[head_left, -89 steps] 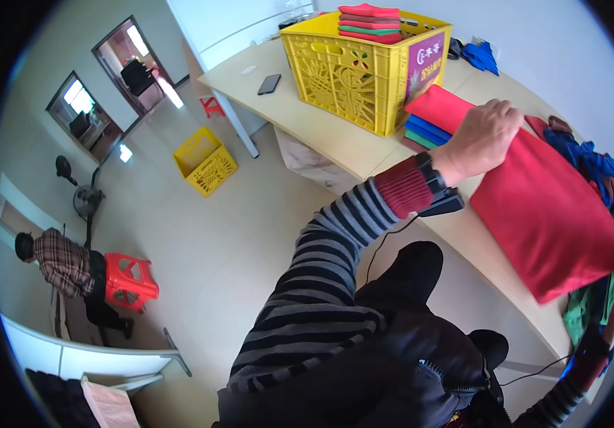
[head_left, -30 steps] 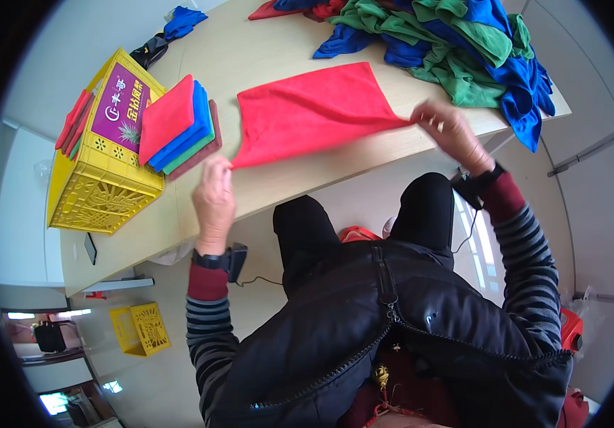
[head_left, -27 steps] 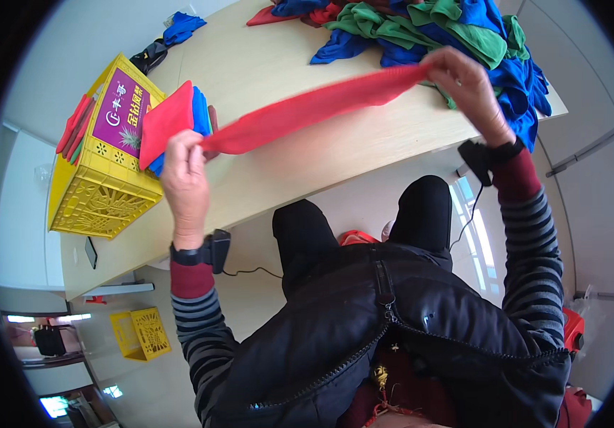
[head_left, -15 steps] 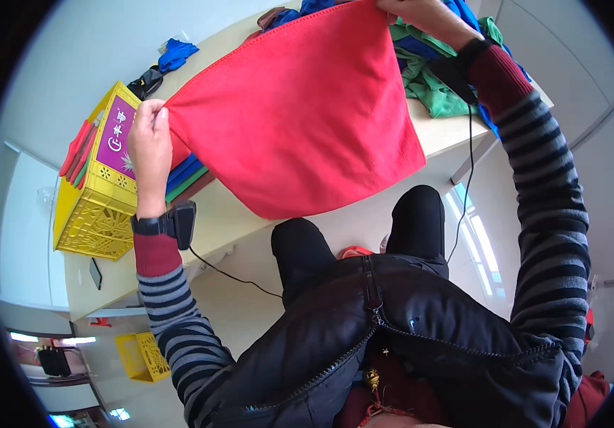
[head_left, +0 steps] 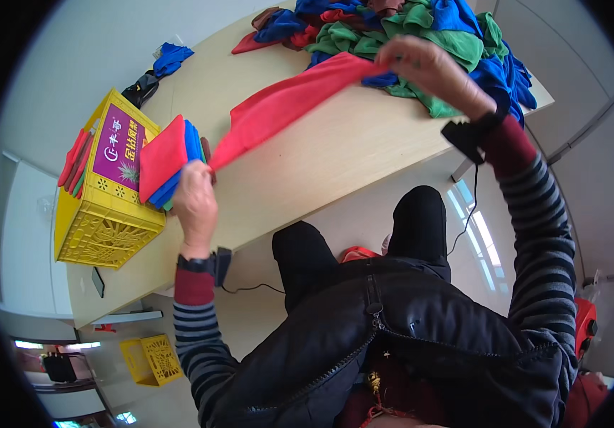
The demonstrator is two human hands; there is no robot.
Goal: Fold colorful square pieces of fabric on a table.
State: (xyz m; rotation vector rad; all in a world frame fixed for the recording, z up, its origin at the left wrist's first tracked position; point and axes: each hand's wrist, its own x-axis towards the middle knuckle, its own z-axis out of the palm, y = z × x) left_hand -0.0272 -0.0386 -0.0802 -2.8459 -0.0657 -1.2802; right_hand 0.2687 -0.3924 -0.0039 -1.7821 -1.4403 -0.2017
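A red cloth [head_left: 289, 107] stretches slantwise above the table, drawn out into a narrow, partly folded band. My left hand [head_left: 196, 202] is closed on its near-left end, just beside a stack of folded cloths [head_left: 165, 157] with a red one foremost and blue and green ones behind. At the far-right end, my right hand [head_left: 428, 71] grips the cloth; that hand is slightly blurred. Behind the right hand lies a loose heap of green, blue, red and brown cloths [head_left: 449, 43].
A yellow plastic crate [head_left: 107, 232] with a purple label stands at the table's left, more folded cloths at its far side. The pale wooden table [head_left: 307, 167] runs in front of me. Blue and black cloths [head_left: 171, 58] lie farther back. Another yellow crate [head_left: 151, 360] is on the floor.
The red cloth was spread wide and hanging between my hands; now it is lower over the table and folded narrow. My left hand moved right, my right hand down, uncovering the heap and the stack.
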